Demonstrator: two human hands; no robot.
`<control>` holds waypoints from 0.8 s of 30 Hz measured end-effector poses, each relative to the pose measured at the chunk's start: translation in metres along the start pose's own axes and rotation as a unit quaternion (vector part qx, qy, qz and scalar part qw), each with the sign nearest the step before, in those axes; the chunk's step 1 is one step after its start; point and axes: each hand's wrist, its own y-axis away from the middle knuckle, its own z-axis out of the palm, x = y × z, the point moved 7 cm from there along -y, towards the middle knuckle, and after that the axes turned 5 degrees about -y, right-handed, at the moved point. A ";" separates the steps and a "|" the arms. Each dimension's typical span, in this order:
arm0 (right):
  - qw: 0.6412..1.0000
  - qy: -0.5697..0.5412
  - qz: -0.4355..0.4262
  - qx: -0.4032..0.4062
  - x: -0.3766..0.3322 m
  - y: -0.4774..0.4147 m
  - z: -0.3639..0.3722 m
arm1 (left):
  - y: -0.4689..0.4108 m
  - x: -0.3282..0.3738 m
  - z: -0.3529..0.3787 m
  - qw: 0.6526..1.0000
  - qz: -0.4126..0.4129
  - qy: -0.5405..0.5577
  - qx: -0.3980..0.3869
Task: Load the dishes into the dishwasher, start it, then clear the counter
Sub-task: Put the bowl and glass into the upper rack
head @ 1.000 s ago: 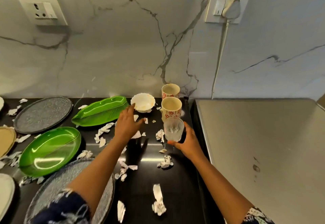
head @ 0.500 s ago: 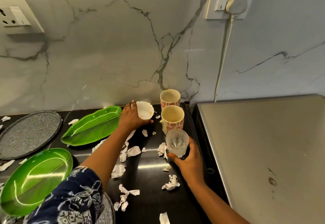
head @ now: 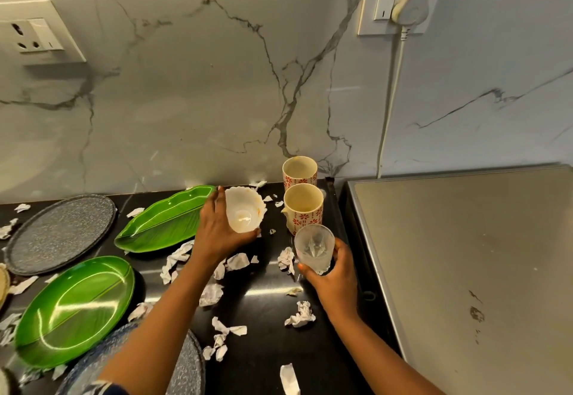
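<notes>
Head view catches the gathering part of the loading step. The left hand (head: 217, 233) grasps the small white bowl (head: 245, 213), tipped with its mouth toward the camera and, as it seems, lifted off the bench (head: 263, 348). The right hand (head: 335, 277) has its fingers (head: 338, 243) wrapped round the clear glass (head: 313, 249), just at 6 o'clock of the near mug (head: 303, 208); a second mug (head: 299, 170) stands at 12 o'clock of that one. I judge both pieces must next be carried to the dishwasher and kept level, since the bowl shows orange residue. The bench is black and glossy, littered with paper scraps (head: 300, 317). A green plate (head: 74, 311) and a grey plate (head: 59, 230) lie toward 9 o'clock, a steel top (head: 465, 270) at 3 o'clock, and a marble wall (head: 186, 100) at 12 o'clock
</notes>
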 end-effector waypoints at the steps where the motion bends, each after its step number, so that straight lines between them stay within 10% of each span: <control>1: 1.000 -0.003 -0.001 -0.001 0.000 -0.001 -0.001 | 0.012 -0.001 -0.003 1.000 0.009 -0.018 -0.005; 10: 0.998 -0.048 -0.026 -0.028 -0.007 0.007 -0.011 | 0.118 0.006 -0.008 0.980 0.090 -0.167 -0.057; 24: 0.994 -0.077 -0.077 0.025 -0.035 0.207 -0.130 | 0.294 0.069 -0.061 0.959 0.262 -0.106 -0.023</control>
